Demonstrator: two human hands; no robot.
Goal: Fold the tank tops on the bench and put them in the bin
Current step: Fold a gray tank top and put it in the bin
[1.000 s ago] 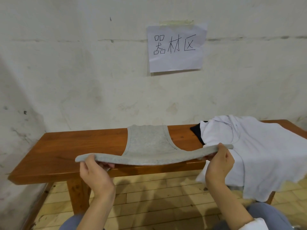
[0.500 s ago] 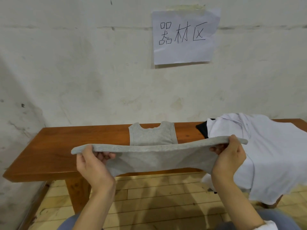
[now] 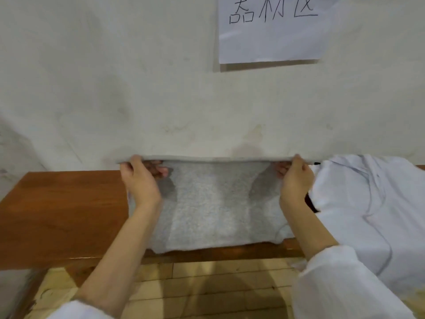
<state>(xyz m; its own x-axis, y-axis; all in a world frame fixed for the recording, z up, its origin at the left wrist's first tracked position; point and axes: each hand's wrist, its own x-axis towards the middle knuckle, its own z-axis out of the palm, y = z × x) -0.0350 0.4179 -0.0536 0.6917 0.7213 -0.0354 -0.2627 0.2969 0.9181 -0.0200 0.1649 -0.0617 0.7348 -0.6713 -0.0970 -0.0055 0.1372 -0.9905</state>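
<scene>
A grey tank top (image 3: 213, 208) lies on the brown wooden bench (image 3: 59, 217), its near edge lifted and carried over toward the wall. My left hand (image 3: 138, 180) grips that raised hem at its left end, thumb on top and fingers curled beneath. At the right end my right hand (image 3: 295, 178) grips the same hem. The lifted edge runs level between both hands, above the rest of the cloth. A white garment (image 3: 368, 217) is heaped on the bench's right part, with a black garment (image 3: 311, 204) showing under its left edge. The bin is not in view.
A plastered wall (image 3: 115, 88) rises right behind the bench, with a paper sign (image 3: 271, 33) taped on it. Pale floor tiles (image 3: 207, 291) show under the bench. A bench leg (image 3: 76, 275) stands at the lower left.
Both hands have carried the grey hem up and away from me, over the cloth toward the wall. The view has moved closer to the bench.
</scene>
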